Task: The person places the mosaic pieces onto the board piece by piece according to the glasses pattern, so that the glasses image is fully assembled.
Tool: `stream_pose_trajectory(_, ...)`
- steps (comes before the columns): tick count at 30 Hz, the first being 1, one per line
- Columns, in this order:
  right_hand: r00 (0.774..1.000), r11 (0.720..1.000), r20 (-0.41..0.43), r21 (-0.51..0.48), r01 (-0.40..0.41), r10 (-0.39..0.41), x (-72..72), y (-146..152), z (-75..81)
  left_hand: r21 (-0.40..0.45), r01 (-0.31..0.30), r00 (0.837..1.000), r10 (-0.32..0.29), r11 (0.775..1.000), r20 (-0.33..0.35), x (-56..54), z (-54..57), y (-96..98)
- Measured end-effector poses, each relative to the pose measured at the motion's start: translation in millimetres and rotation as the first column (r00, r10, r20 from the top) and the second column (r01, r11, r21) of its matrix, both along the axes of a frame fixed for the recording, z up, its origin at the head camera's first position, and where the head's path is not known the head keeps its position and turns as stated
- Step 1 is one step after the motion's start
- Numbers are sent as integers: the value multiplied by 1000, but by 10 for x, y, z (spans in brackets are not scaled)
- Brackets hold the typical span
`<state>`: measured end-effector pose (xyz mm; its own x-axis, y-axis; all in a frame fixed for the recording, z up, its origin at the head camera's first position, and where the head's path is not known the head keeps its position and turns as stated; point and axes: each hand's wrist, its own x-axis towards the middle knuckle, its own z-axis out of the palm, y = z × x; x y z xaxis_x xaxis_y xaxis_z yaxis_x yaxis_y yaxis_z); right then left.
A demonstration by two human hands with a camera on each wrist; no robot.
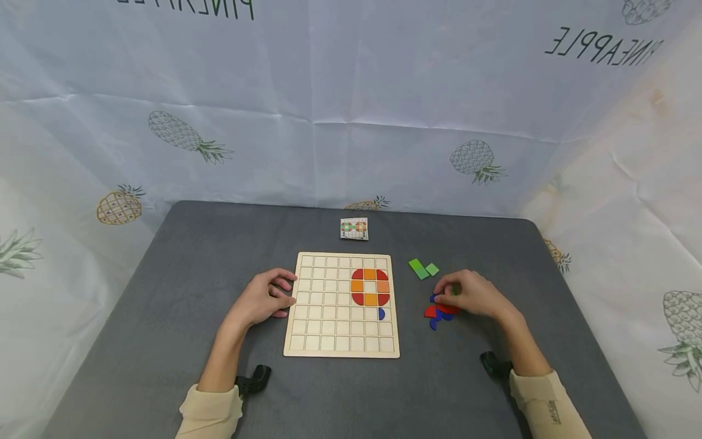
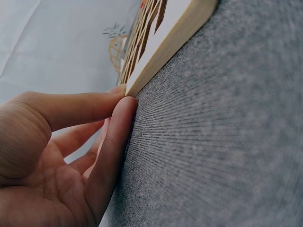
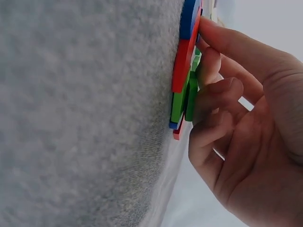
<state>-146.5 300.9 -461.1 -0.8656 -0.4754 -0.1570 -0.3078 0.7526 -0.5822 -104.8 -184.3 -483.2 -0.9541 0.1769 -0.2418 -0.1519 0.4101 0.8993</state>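
Note:
A wooden grid board (image 1: 323, 329) lies on the grey table. On its upper right a ring of red quarter-round and orange square pieces (image 1: 370, 274) is set, with a blue half-round piece (image 1: 381, 314) below. My left hand (image 1: 265, 296) rests at the board's left edge, thumb and fingertips against the wood. My right hand (image 1: 470, 294) reaches over a loose pile of red pieces (image 1: 431, 311), blue pieces (image 1: 434, 324) and green ones (image 3: 191, 97). Its thumb and forefinger are curled close at a blue piece (image 1: 432, 298); I cannot tell whether they pinch it.
Beyond the board lies a small pattern card (image 1: 354, 228). Two green pieces (image 1: 418, 269) sit between the board and the right hand. A pineapple-print curtain (image 1: 329, 158) hangs behind the table (image 1: 340, 396) and along its sides.

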Motion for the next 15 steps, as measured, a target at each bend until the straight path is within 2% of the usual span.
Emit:
stream_pose_trajectory(8,991,993,95,-77,-85,92,-140,55,-19,-2,1,1000,-1,1000,-3,2,-11,-1)
stream_pose_trajectory(15,986,993,132,-75,-89,99,-210,77,-31,-7,-2,1000,2,1000,-6,0,-11,5)
